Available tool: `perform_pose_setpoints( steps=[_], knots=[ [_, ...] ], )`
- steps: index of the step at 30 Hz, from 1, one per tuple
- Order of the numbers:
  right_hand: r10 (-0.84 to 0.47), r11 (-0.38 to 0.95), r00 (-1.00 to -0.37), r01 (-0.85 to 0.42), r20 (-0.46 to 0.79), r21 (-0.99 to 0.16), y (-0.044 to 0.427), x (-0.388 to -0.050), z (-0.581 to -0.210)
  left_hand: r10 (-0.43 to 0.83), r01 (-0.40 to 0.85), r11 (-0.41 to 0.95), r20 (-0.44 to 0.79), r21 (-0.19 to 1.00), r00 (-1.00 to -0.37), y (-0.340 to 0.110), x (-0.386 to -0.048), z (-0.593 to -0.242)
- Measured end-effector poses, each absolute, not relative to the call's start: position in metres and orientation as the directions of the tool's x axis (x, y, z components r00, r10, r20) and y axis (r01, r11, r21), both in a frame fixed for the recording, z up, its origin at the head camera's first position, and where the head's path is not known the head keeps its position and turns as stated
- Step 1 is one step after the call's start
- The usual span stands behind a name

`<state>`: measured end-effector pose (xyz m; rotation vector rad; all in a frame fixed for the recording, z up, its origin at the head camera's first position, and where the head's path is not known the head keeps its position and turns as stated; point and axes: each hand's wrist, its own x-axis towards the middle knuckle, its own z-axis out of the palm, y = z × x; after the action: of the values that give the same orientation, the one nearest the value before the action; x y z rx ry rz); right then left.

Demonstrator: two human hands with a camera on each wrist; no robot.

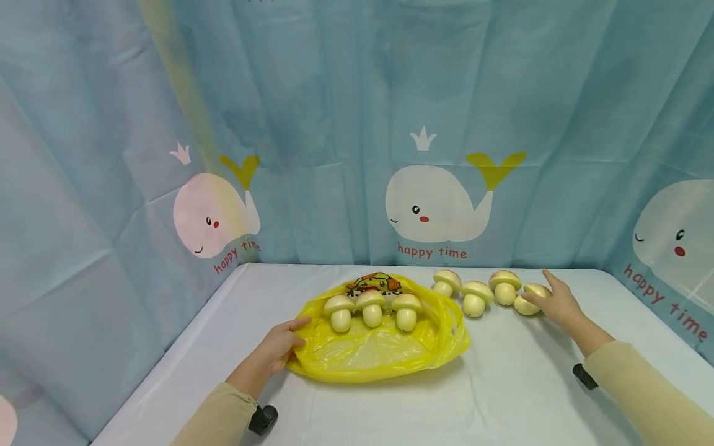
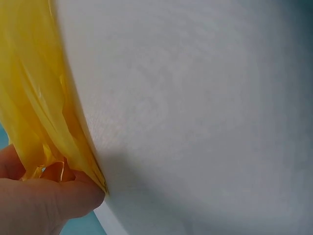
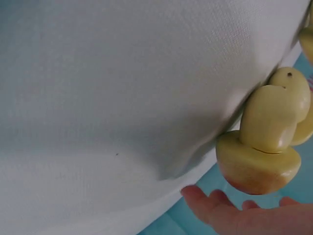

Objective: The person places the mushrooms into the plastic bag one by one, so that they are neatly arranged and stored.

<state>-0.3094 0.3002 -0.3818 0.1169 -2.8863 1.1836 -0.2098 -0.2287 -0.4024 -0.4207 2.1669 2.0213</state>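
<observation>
A yellow plastic bag (image 1: 368, 356) lies spread on the table, its mouth facing me. Three toy mushrooms (image 1: 372, 311), cream with pinkish caps, stand in a row within its rim. My left hand (image 1: 277, 347) pinches the bag's left edge; the left wrist view shows thumb and fingers on the yellow film (image 2: 41, 88). Far right, my right hand (image 1: 560, 305) reaches beside the rightmost loose mushroom (image 1: 524, 306) with fingers spread, holding nothing. In the right wrist view the fingers (image 3: 205, 203) are just apart from a mushroom cap (image 3: 259, 169).
More loose mushrooms (image 1: 474, 300) stand in a group between the bag and my right hand, near the table's back edge. A white cloth covers the table (image 1: 519, 384). Behind it hangs a blue curtain (image 1: 334, 204) printed with whales.
</observation>
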Motion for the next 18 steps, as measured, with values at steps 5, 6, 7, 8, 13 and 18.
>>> perform_pose_setpoints(
  steps=[5,6,7,8,13,18],
  knots=[
    [-0.051,0.687,-0.997,0.005,-0.056,-0.727,0.304,-0.313,-0.382,-0.102,-0.301,0.054,-0.294,0.952,-0.950,-0.228,-0.210,-0.403],
    [-0.048,0.680,-0.996,0.023,-0.076,-0.733,0.305,-0.314,-0.382,-0.102,-0.301,0.055,-0.294,0.952,-0.950,-0.228,-0.210,-0.403],
    [-0.046,0.670,-0.995,0.035,-0.089,-0.741,0.305,-0.315,-0.382,-0.106,-0.301,0.054,-0.294,0.952,-0.950,-0.228,-0.211,-0.404],
    [-0.041,0.657,-0.994,0.051,-0.103,-0.753,0.306,-0.315,-0.382,-0.108,-0.302,0.052,-0.295,0.952,-0.949,-0.228,-0.211,-0.404],
    [-0.044,0.556,-0.985,0.117,-0.169,-0.823,0.311,-0.316,-0.380,-0.112,-0.304,0.049,-0.297,0.951,-0.948,-0.227,-0.212,-0.404],
    [-0.057,0.546,-0.985,0.108,-0.165,-0.831,0.309,-0.318,-0.383,-0.125,-0.304,0.056,-0.295,0.951,-0.947,-0.229,-0.211,-0.406]
  ],
)
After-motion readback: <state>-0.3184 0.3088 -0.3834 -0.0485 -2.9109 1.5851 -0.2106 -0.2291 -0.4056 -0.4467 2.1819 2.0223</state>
